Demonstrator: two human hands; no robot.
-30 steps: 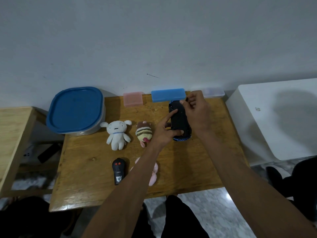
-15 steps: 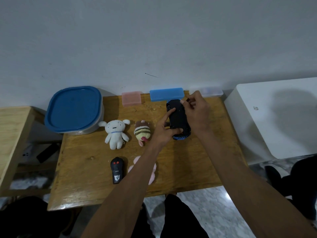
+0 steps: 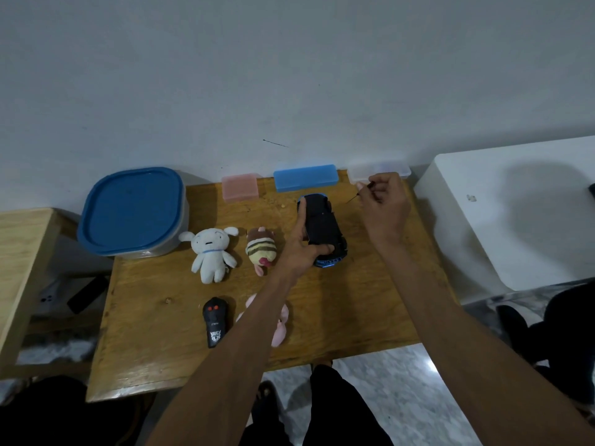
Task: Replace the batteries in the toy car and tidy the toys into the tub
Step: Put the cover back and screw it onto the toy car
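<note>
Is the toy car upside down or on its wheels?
Upside down: the toy car shows its flat black underside, blue body against the table, steadied by the left hand.

Left hand [image 3: 301, 249] grips the upturned toy car [image 3: 323, 231] on the bench [image 3: 154, 310]; right hand [image 3: 383, 207] pinches a thin dark tool [image 3: 354, 197] beside it

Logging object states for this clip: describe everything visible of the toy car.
The toy car lies upside down on the wooden table, its matte black plastic underside facing up, with blue bodywork showing at both ends. The left hand steadies it, forefinger along its left side and thumb across the near end. The right hand is off it.
</note>
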